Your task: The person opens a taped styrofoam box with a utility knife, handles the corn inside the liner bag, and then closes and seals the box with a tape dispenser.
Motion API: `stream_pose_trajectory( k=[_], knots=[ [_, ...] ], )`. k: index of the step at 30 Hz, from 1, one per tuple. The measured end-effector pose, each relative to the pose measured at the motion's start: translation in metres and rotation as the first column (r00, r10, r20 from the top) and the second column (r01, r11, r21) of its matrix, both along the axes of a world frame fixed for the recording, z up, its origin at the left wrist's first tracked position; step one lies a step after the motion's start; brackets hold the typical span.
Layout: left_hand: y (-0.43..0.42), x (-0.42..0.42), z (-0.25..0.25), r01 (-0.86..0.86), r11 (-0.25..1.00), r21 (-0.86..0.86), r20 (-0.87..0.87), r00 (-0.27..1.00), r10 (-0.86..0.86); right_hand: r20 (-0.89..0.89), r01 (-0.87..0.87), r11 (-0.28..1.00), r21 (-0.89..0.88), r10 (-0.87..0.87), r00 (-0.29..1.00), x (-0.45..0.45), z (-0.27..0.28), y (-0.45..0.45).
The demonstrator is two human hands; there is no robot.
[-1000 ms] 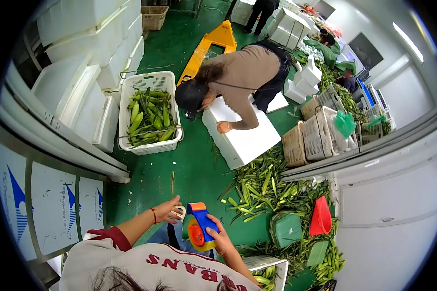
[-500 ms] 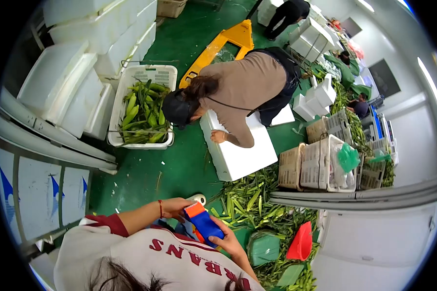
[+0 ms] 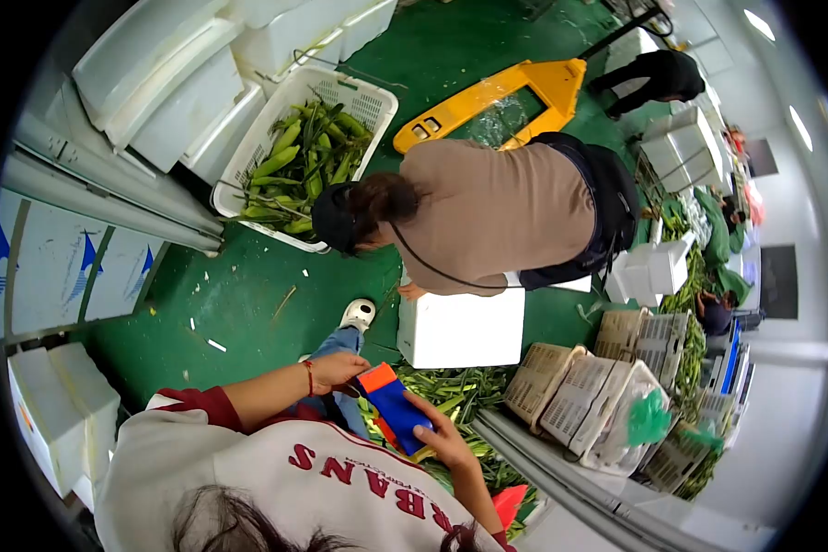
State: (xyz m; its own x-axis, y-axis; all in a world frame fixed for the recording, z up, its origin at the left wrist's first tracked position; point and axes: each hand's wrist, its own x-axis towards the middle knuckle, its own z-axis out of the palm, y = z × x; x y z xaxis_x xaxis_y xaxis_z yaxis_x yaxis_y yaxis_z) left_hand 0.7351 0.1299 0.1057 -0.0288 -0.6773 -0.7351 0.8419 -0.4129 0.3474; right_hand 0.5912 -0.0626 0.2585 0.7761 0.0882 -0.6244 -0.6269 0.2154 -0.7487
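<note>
A blue and orange tape dispenser [image 3: 397, 407] is held in front of my body. My right hand [image 3: 446, 440] grips its side, with the thumb across the blue casing. At the orange end, my left hand [image 3: 338, 372] has its fingers closed; whether they hold the tape's end is too small to tell. Beyond my hands a white foam box [image 3: 460, 329] rests on the green floor. A person in a brown top [image 3: 501, 198] bends over it, one hand at its near left edge.
A white crate [image 3: 377, 106] of green corn stands beside stacked foam boxes [image 3: 189, 92]. Behind the person lies a yellow pallet jack [image 3: 561, 87]. Husks cover floor near a metal door rail [image 3: 561, 478]; loaded crates [image 3: 584, 405] stand beyond it. Other people work farther back.
My left hand has come from apart to the dispenser's orange end and closed. The view has turned, and the bending person now covers more of the foam box.
</note>
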Motion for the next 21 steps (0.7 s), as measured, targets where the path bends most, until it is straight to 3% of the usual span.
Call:
stream_pose_trajectory(
  k=[5, 7, 9, 10, 14, 15, 17, 21],
  knots=[
    [-0.058, -0.007, -0.021, -0.029, 1.0, 0.003, -0.004, 1.0, 0.029, -0.103, -0.106, 0.994, -0.036, 0.102, 0.989, 0.037, -0.004, -0.068],
    [-0.086, -0.011, -0.025, -0.015, 1.0, -0.002, 0.1, 0.995, 0.015, -0.141, -0.157, 0.987, -0.047, 0.149, 0.979, 0.047, 0.003, -0.092],
    [-0.104, -0.017, -0.028, 0.03, 0.999, 0.016, 0.216, 0.976, -0.033, -0.203, -0.089, 0.993, 0.072, 0.102, 0.974, 0.061, 0.02, -0.106],
    [-0.11, -0.019, -0.029, 0.055, 0.998, 0.023, 0.247, 0.967, -0.059, -0.207, -0.139, 0.99, 0.03, 0.142, 0.968, 0.06, 0.017, -0.114],
    [-0.125, -0.022, -0.018, -0.008, 0.999, 0.043, 0.107, 0.994, 0.003, -0.177, -0.259, 0.966, -0.002, 0.254, 0.951, 0.045, -0.011, -0.144],
    [-0.125, -0.034, -0.024, -0.072, 0.997, 0.028, 0.053, 0.996, 0.07, -0.178, -0.286, 0.958, 0.015, 0.284, 0.942, 0.041, -0.014, -0.15],
    [-0.13, -0.063, -0.04, -0.202, 0.979, -0.016, 0.11, 0.973, 0.202, -0.177, -0.379, 0.926, -0.001, 0.372, 0.911, 0.044, -0.016, -0.154],
    [-0.134, -0.125, -0.045, -0.44, 0.896, 0.065, -0.108, 0.889, 0.445, -0.191, -0.549, 0.834, 0.054, 0.548, 0.814, 0.03, -0.047, -0.171]
  ],
)
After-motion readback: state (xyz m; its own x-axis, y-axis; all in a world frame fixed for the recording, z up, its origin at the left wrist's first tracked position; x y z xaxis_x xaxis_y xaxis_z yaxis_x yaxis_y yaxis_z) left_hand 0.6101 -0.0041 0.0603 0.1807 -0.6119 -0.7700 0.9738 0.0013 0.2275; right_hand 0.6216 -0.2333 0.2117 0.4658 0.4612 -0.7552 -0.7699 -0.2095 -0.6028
